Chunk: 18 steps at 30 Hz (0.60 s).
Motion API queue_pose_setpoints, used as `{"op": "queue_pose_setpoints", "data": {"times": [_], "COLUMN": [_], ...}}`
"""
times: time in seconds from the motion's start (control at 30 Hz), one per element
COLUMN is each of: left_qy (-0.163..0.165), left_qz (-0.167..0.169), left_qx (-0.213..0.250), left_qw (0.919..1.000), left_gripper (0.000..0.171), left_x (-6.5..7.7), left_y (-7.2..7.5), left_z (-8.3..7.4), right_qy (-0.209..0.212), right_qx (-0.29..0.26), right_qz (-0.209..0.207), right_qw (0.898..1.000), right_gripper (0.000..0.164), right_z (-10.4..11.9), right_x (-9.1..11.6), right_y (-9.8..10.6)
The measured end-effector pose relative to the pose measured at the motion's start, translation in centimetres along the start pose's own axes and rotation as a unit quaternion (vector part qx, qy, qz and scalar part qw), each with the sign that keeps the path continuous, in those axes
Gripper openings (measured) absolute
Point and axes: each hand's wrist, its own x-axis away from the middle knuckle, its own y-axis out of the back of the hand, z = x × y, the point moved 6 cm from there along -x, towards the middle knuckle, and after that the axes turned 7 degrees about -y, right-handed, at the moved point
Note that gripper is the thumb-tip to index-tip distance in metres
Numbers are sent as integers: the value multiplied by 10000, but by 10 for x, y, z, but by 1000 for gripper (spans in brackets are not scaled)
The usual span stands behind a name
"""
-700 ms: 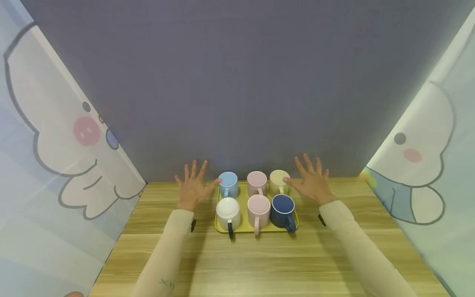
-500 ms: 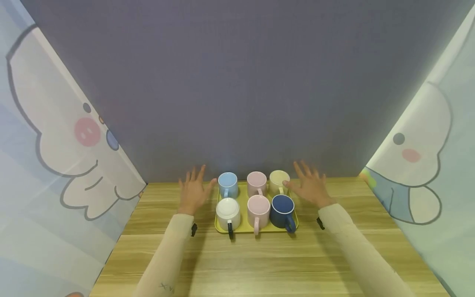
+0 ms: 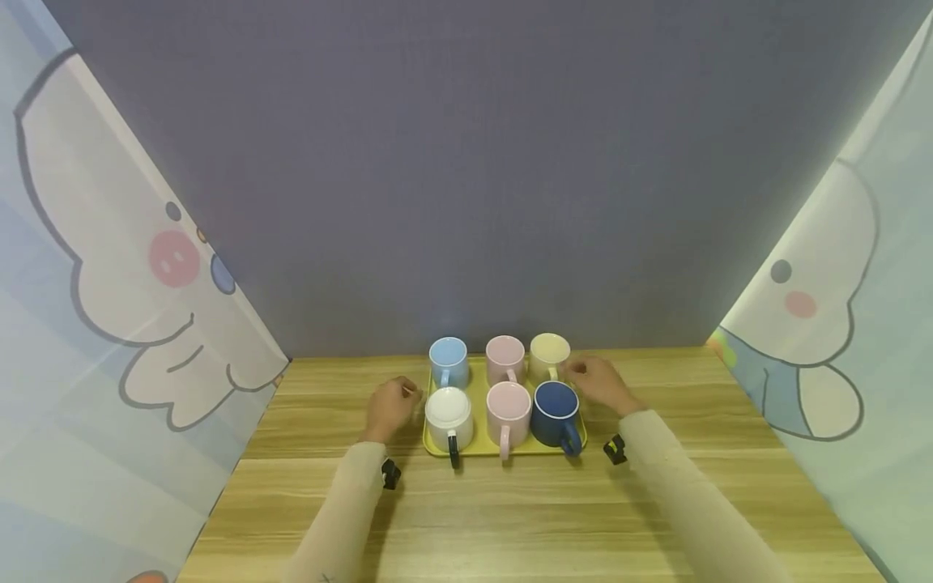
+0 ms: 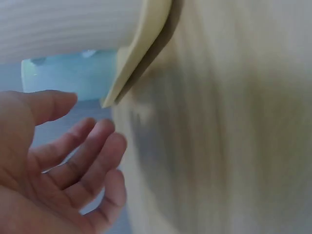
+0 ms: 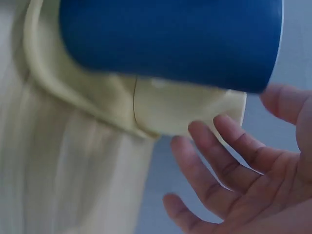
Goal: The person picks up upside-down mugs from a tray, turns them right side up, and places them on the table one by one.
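On a yellow tray (image 3: 478, 444) stand several mugs in two rows. The back row has a light blue mug (image 3: 448, 362), a pink mug (image 3: 505, 359) and a pale yellow mug (image 3: 548, 357). In front are a white mug (image 3: 448, 417) with a black handle, another pink mug (image 3: 509, 413) and a navy mug (image 3: 555, 413). My left hand (image 3: 388, 409) is beside the tray's left edge, fingers loosely bent and holding nothing. To the right, my right hand (image 3: 601, 382) is next to the yellow mug; in the right wrist view its fingers (image 5: 209, 170) are spread and loosely bent, holding nothing.
The tray rests on a wood-grain table (image 3: 496, 518), near its back edge. A grey panel (image 3: 481, 178) rises behind it. Cartoon-printed sheets hang at the left (image 3: 131, 267) and right (image 3: 824, 300).
Both hands have come down and back toward the body, closer to the tray's sides. Their fingers went from spread wide to loosely bent. The mugs and tray have not moved.
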Motion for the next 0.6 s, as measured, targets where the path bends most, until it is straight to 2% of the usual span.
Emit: {"op": "queue_pose_setpoints", "data": {"times": [0.13, 0.23, 0.33, 0.5, 0.6], "left_qy": [457, 595, 691, 975, 1009], "left_qz": [234, 114, 39, 98, 61], "left_qx": [307, 330, 355, 373, 358], "left_qw": [9982, 9976, 9970, 9945, 9942], "left_gripper": [17, 16, 17, 17, 17], "left_x": [7, 10, 10, 11, 12], "left_y": [-22, -30, -33, -37, -38], "left_z": [14, 19, 19, 20, 21], "right_qy": [-94, -126, -145, -504, -665], "right_qx": [-426, -691, -993, -1486, -1626], "right_qz": [280, 426, 499, 485, 545], "right_qw": [9987, 9966, 9937, 9864, 9829], "right_gripper": [36, 37, 37, 34, 35], "right_z": [-2, -3, -4, -11, -14], "right_x": [-4, -7, -10, -13, -13], "right_y": [-9, -16, -22, -29, -33]}}
